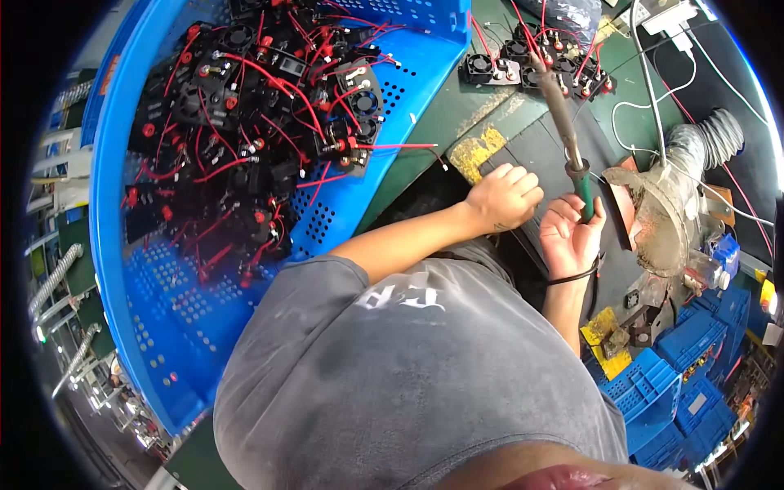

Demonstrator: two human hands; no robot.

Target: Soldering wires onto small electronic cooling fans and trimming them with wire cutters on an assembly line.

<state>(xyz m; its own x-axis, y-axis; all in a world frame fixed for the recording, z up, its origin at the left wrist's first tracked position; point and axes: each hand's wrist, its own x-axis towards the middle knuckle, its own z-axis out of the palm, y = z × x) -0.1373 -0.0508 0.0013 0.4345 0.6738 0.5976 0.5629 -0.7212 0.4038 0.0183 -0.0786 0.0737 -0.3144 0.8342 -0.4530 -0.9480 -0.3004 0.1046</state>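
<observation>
My right hand (pixel 569 237) is closed round the green handle of a soldering iron (pixel 562 114). The iron's metal shaft slants up and away, its tip beside a group of black fan assemblies (pixel 523 55) with red wires at the back of the bench. My left hand (pixel 508 198) is curled into a fist to the left of the iron, near a yellow-marked board edge. The inside of that fist is hidden, so I cannot make out what it holds, if anything.
On the left a big blue perforated crate (pixel 359 214) holds a heap of fan assemblies with red wires. A grey flexible duct with a dirty hood (pixel 661 220) stands at the right. White cables and a power strip (pixel 670 18) lie behind it; blue bins (pixel 690 335) sit at the lower right.
</observation>
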